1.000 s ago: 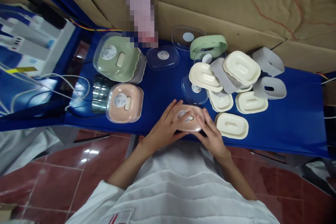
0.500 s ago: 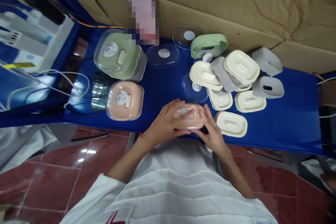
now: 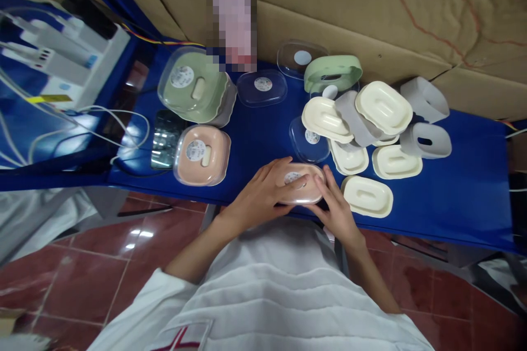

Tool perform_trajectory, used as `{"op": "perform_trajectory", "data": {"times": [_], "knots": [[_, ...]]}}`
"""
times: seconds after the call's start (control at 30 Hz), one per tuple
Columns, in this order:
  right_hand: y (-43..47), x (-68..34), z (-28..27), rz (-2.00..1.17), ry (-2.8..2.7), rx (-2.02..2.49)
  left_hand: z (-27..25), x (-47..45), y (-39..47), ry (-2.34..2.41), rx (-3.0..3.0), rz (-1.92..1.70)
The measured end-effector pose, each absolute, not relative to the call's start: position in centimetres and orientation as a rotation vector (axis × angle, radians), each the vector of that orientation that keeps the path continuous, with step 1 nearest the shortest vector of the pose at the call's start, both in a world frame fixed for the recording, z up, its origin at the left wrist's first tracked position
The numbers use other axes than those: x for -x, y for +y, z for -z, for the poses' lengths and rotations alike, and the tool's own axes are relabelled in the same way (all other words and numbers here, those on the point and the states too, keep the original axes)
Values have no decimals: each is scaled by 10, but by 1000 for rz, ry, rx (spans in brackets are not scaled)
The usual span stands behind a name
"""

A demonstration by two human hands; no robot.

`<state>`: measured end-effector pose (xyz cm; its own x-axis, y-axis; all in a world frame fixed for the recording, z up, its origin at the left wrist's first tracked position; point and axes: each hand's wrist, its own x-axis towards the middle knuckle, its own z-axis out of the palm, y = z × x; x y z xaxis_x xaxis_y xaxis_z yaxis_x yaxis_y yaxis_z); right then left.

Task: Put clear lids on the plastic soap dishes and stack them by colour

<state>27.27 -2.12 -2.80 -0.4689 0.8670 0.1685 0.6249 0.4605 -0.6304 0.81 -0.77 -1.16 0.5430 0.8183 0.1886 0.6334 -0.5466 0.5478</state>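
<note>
Grip of both bare hands is closed around a small rounded-oblong box of peach-pink plastic, the left hand clasping one end and the right hand the other. I see it at the near edge of the blue tabletop, about midway along, just in front of the white top the person wears; whether it rests on the surface or is lifted a little, I can't tell from here.

It's a soft, glossy pink, capped by clear plastic that catches pale light along its near rim. Left of its middle sits a white printed sticker, partly covered by the left index finger, which reaches across the top. The right fingers press over the right end, and both thumbs lie along the near side.

Just right of the right hand is a shallow cream oblong plastic tray with a channel down its centre. Beyond the hands lies a clear plastic lid with a sticker of its own. Off to the left stands another peach-pink box with a clear cover, with a cream oval bar on top.
</note>
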Motion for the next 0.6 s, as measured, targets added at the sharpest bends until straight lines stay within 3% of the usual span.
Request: {"op": "perform_trajectory", "data": {"times": [0.2, 0.43, 0.6], "knots": [[-21, -272, 28, -719, -2182, 1276, -5, 3, -23, 1320, -2329, -708], [-20, -268, 27, -708, -2198, 1313, -36, 58, -45, 2499, -1868, -1109], [-19, -268, 29, -709, -2232, 1295, -35, 77, -33, 2615, -1790, -1104]]}}
